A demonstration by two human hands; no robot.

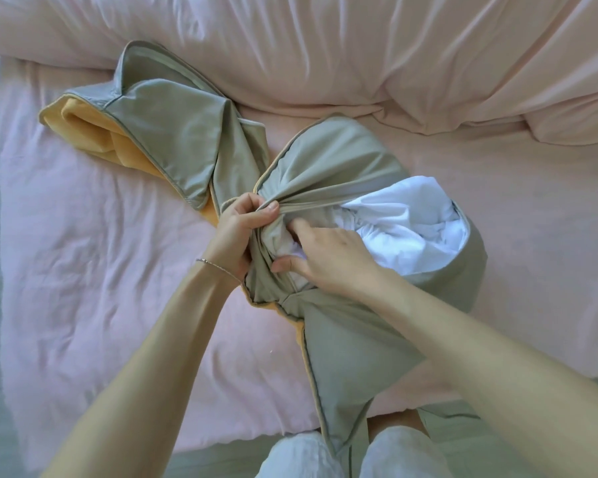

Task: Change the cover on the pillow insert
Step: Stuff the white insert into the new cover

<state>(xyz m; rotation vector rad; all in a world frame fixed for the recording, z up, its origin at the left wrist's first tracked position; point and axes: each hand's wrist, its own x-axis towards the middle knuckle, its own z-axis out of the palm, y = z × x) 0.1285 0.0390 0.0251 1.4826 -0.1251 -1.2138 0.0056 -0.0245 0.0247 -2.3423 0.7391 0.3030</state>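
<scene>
A sage-green pillow cover (342,343) with an orange underside lies on the pink bed in front of me. The white pillow insert (415,229) bulges from its opening at the middle right. My left hand (240,229) pinches a bunched fold of the cover's opening edge. My right hand (325,258) rests on the opening, thumb and fingertips pressing into the cover and the white insert just to the right of my left hand. A second green and orange cover (166,132) lies crumpled at the upper left, empty.
A pink duvet (359,46) is heaped along the back of the bed. The pink sheet (101,253) spreads to the left. The bed's near edge runs along the bottom, with my knees in white trousers (301,457) below it.
</scene>
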